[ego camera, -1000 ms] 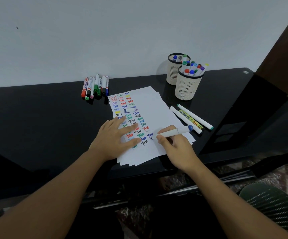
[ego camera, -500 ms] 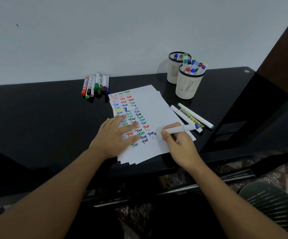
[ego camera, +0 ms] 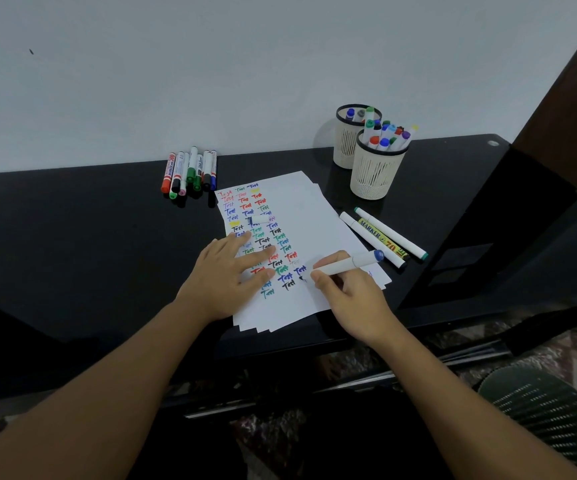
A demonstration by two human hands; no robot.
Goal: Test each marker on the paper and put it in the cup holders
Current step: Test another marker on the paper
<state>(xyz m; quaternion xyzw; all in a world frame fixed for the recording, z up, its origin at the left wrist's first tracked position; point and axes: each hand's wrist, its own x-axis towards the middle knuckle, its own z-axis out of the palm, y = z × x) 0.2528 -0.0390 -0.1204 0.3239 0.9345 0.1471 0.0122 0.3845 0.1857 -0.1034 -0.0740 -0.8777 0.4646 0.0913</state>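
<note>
A stack of white paper (ego camera: 318,230) lies on the black table, its left side covered with coloured "Test" words. My left hand (ego camera: 224,275) rests flat on the paper with fingers spread. My right hand (ego camera: 349,296) grips a white marker with a blue end (ego camera: 349,265), its tip touching the paper beside the lowest words. Two beige cup holders, the near one (ego camera: 373,174) and the far one (ego camera: 346,147), stand at the back right with several markers inside. A loose white cap (ego camera: 259,220) lies on the paper.
Several markers (ego camera: 190,171) lie in a row at the back left by the wall. Three more markers (ego camera: 384,237) lie to the right of the paper. A dark wooden post stands at the far right. A green woven seat (ego camera: 550,414) shows below the table edge.
My right hand has moved the marker tip slightly left and down to the paper below the last blue word. My left hand has stayed flat on the sheet.
</note>
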